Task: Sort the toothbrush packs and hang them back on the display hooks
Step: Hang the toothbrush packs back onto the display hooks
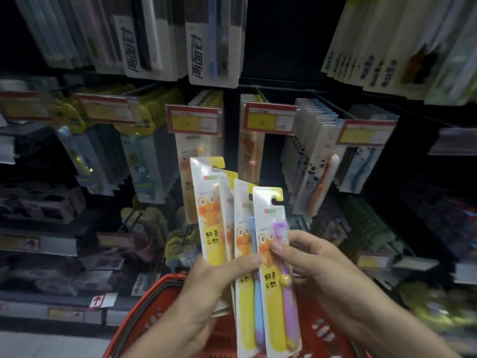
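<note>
Several children's toothbrush packs with an orange cartoon frog and yellow strips are fanned out upright in front of me. My left hand [219,280] grips the lower part of the fan, its thumb lying across the left packs [210,215]. My right hand [312,264] pinches the rightmost pack [273,254], which holds a purple brush. A pack with a blue brush [245,244] sits just behind it. Matching packs hang on the display hooks [196,156] straight behind the fan.
A red shopping basket [154,301] sits below my hands. Panda-print packs [313,166] hang at the right, yellow-topped packs [139,151] at the left, larger white packs [214,47] on the row above. Price tags [268,120] front each hook.
</note>
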{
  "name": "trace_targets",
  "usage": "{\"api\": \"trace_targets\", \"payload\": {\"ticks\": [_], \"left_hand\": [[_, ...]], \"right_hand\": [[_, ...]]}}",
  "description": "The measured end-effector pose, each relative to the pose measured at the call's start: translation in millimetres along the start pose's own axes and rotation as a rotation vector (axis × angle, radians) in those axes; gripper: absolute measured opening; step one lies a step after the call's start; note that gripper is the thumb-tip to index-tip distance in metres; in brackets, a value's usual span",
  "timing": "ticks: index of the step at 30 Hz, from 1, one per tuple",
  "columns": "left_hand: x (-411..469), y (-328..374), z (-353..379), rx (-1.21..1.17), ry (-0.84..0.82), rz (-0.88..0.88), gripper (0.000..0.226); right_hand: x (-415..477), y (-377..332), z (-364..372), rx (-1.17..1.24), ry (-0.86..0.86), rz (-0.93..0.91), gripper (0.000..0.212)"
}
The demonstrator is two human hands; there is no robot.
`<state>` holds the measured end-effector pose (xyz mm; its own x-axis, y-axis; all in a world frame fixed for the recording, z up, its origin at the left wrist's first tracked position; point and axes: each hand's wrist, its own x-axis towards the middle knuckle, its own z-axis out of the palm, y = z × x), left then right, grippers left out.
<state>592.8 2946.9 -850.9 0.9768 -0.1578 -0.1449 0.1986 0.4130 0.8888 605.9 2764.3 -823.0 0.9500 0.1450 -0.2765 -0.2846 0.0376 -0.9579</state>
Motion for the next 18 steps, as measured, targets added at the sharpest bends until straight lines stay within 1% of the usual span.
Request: {"api": "trace_targets", "payload": {"ticks": [3, 6, 9, 11, 12, 14, 15, 18], "left_hand": [[0.8, 0.5, 3.4, 0.034, 0.022, 0.020, 0.037], [3.3, -0.3, 1.9, 0.113, 0.106, 0.053, 0.036], [2.8, 4.3, 0.6, 0.136, 0.156, 0.084, 0.028], [1.3, 6.4, -1.5, 0.147, 0.159, 0.106, 0.016], [0.3, 7.4, -2.2, 0.166, 0.160, 0.117, 0.016], [-2.1, 11.1, -3.1, 0.212, 0.175, 0.134, 0.017], [-3.1, 13.0, -3.5, 0.238, 0.189, 0.137, 0.020], [-6.1, 17.6, -8.1, 0.220, 0.226, 0.140, 0.031]], "right_hand": [[1.3, -0.8, -2.5, -0.007, 0.024, -0.015, 0.025], [4.9, -1.6, -3.3, -0.016, 0.044, -0.046, 0.019], [12.2, -3.2, -3.3, -0.025, 0.090, -0.090, 0.013], [19.3, -3.9, -2.4, -0.047, 0.149, -0.131, 0.014], [22.9, -4.3, -1.1, -0.064, 0.177, -0.154, 0.015], [30.0, -5.6, 2.2, -0.092, 0.220, -0.193, 0.019], [33.2, -6.7, 4.3, -0.092, 0.235, -0.211, 0.020], [40.5, -9.1, 11.5, -0.107, 0.271, -0.279, 0.015]]}}
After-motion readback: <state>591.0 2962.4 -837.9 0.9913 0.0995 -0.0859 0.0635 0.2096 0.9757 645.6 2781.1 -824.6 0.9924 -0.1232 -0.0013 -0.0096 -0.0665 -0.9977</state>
